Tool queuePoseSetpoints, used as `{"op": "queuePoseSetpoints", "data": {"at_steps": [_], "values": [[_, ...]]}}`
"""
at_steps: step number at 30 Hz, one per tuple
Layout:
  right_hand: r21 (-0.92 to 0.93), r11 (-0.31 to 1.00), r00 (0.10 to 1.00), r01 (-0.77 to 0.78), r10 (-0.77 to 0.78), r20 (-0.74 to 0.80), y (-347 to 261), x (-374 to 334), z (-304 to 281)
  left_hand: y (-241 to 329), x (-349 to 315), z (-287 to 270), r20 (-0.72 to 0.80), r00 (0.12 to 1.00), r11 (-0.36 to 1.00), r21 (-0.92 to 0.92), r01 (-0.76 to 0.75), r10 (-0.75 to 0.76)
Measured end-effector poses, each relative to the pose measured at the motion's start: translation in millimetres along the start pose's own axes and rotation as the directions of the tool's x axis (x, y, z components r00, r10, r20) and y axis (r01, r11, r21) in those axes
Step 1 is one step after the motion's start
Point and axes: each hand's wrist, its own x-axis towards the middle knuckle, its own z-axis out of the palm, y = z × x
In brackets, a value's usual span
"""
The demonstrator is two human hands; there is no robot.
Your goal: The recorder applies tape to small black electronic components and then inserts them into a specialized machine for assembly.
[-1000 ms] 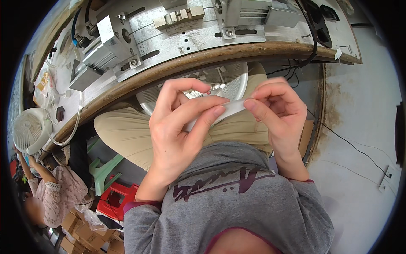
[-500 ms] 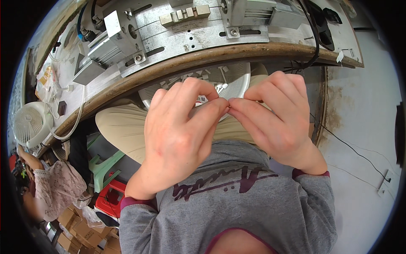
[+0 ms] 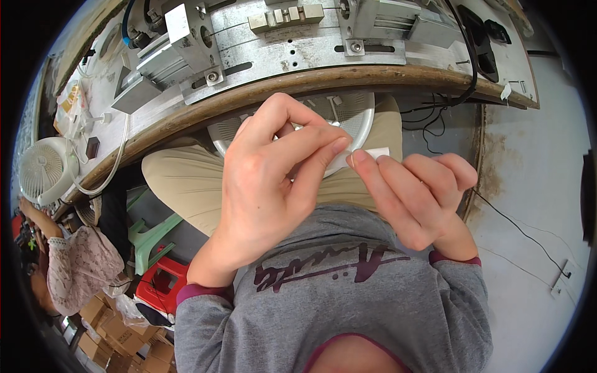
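A small white flat piece (image 3: 379, 151) shows just behind the fingertips of my right hand (image 3: 420, 193), whose thumb and fingers are pinched on it. Its far side is hidden by the fingers. My left hand (image 3: 264, 180) is a short way to the left, thumb and forefinger pressed together; whatever lies in that pinch is too small or hidden to name. Beneath both hands, on my lap, rests a white round perforated basket (image 3: 367, 118) with small white pieces in it, largely covered by my left hand.
Beyond the basket runs the worn wooden edge of a workbench (image 3: 311, 79), carrying a metal fixture (image 3: 286, 18) with clamping blocks. A white fan (image 3: 43, 171) is at the left. Below it are another person's lace sleeve (image 3: 87, 267), a red stool (image 3: 163, 283) and cardboard boxes (image 3: 121, 332). Black cables (image 3: 435, 118) hang at right.
My fingertips, which met over the basket, have come apart. The right hand has moved slightly down and turned, and the white piece now shows beside its fingers. The view has shifted slightly.
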Motion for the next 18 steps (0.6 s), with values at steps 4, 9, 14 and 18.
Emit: {"op": "queuePoseSetpoints", "data": {"at_steps": [4, 9, 14, 18], "values": [[0.103, 0.991, 0.996, -0.085, 0.086, -0.011, 6.5, -3.8, -3.6, 2.7, 1.0, -6.0, 0.023, 0.999, 0.998, 0.037, -0.041, 0.04], [0.247, 0.946, 0.973, -0.21, 0.227, -0.041, 9.5, -3.0, -0.1, 6.4, 4.9, -9.8, -0.044, 0.987, 0.984, 0.089, -0.153, 0.158], [0.313, 0.909, 0.958, -0.275, 0.287, 0.009, 5.4, -3.3, -6.6, 6.4, 4.1, -13.2, -0.07, 0.974, 0.97, 0.124, -0.208, 0.218], [0.059, 0.987, 0.988, -0.151, 0.153, -0.03, -0.4, -3.7, -4.1, 4.1, 3.7, -13.7, -0.102, 0.961, 0.956, 0.172, -0.236, 0.256]]}}
